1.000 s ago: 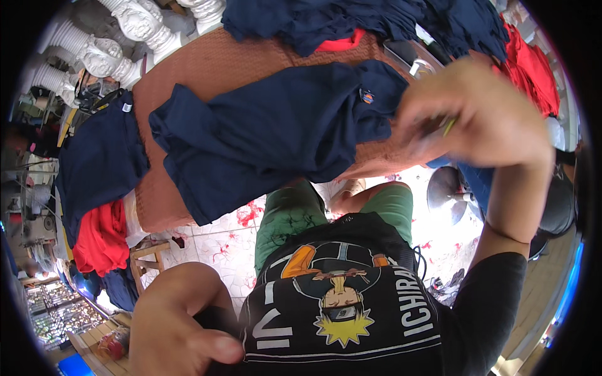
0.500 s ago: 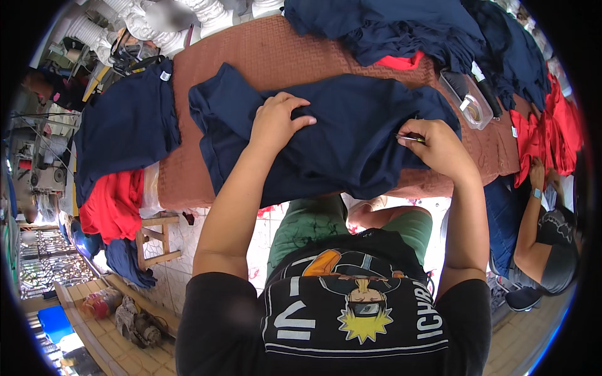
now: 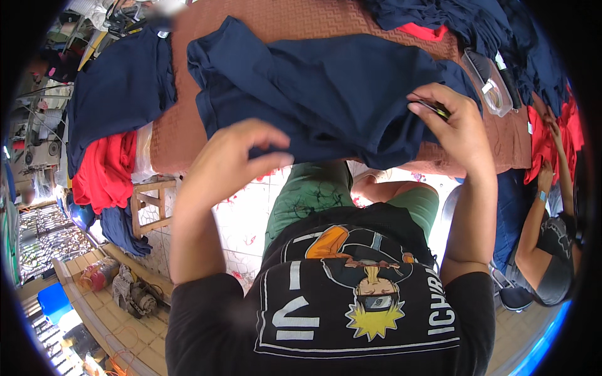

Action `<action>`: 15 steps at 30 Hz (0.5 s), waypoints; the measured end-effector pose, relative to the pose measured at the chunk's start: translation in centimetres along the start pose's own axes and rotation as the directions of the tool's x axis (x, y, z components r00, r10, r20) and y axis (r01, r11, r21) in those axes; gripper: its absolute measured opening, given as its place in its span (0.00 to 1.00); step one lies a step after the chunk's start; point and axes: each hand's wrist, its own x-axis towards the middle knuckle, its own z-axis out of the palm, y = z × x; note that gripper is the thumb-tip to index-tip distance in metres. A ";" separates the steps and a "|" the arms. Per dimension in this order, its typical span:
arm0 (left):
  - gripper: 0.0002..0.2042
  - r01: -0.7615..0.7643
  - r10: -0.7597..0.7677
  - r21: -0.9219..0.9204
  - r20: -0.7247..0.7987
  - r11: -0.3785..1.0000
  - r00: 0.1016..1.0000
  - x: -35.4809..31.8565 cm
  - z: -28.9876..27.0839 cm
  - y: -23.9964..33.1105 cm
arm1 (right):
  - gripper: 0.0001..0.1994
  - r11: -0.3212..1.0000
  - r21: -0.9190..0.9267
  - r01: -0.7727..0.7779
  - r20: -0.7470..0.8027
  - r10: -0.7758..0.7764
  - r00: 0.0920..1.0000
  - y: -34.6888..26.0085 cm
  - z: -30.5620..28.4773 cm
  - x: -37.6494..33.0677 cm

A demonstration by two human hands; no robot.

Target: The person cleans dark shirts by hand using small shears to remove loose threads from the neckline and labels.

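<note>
A dark navy garment (image 3: 338,81) lies loosely spread, with folds, over the brown-covered table in front of me. My right hand (image 3: 454,119) is closed on small thread snips (image 3: 436,108), of which a dark blade and a yellow-green part show. That hand is over the garment's right end, its fingertips close to the cloth. My left hand (image 3: 235,156) hovers at the near left edge of the garment, thumb and fingers apart, holding nothing.
Another navy garment (image 3: 119,94) and red cloth (image 3: 106,169) hang off the table's left end. A clear plastic box (image 3: 488,81) stands at the right, near piled navy cloth (image 3: 433,22). A co-worker's arm (image 3: 533,219) reaches toward red fabric (image 3: 567,125) at far right.
My left hand has lifted off the garment and drawn back toward me. My right hand, still holding the snips, has moved slightly right. The view has tilted downward.
</note>
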 end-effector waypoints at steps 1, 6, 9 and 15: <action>0.18 0.087 -0.093 -0.049 -0.150 0.995 0.984 1.2 1.3 0.4 | 0.09 0.998 0.064 0.027 -0.008 -0.027 1.000 -0.5 0.9 0.0; 0.12 0.042 -0.039 -0.003 -0.443 0.999 0.896 4.7 7.4 -1.2 | 0.12 0.994 -0.048 0.098 0.117 -0.092 0.989 -2.6 6.1 -1.0; 0.07 -0.041 -0.008 -0.108 -0.421 0.993 0.907 4.1 6.9 -1.4 | 0.12 0.995 -0.090 0.043 0.136 -0.031 0.990 -0.5 7.3 -1.6; 0.06 -0.017 0.043 -0.286 0.085 0.958 0.995 -0.2 2.8 1.0 | 0.07 0.995 0.101 -0.023 0.158 0.007 0.987 0.2 6.6 -2.3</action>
